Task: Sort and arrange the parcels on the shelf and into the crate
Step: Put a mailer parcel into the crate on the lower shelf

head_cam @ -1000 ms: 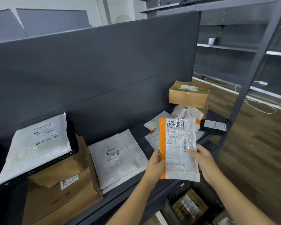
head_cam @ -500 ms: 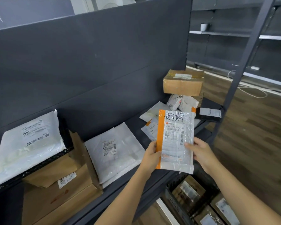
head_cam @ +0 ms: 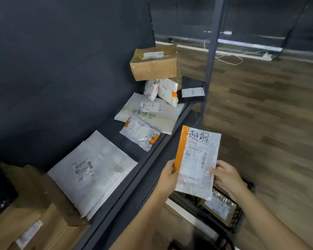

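Note:
I hold a flat clear mailer with an orange edge and black handwriting (head_cam: 197,159) upright in both hands. My left hand (head_cam: 168,175) grips its lower left edge and my right hand (head_cam: 226,175) its lower right edge. It hangs past the front edge of the dark shelf (head_cam: 148,159), above a black crate (head_cam: 238,219) on the floor that holds a labelled parcel (head_cam: 220,208). On the shelf lie a large white mailer (head_cam: 94,170), a small orange-cornered pouch (head_cam: 139,132), a wide white mailer (head_cam: 152,112) and a taped cardboard box (head_cam: 154,64).
Two small white pouches (head_cam: 161,91) lean under the box, beside a black parcel with a white label (head_cam: 192,91). Brown cartons (head_cam: 34,213) sit at the shelf's left end. A grey upright post (head_cam: 210,55) stands at the right end. Wooden floor (head_cam: 269,105) lies beyond, with white cables.
The camera has tilted down and right. The mailer, held in both hands, has moved from over the shelf to beyond its front edge, above the crate.

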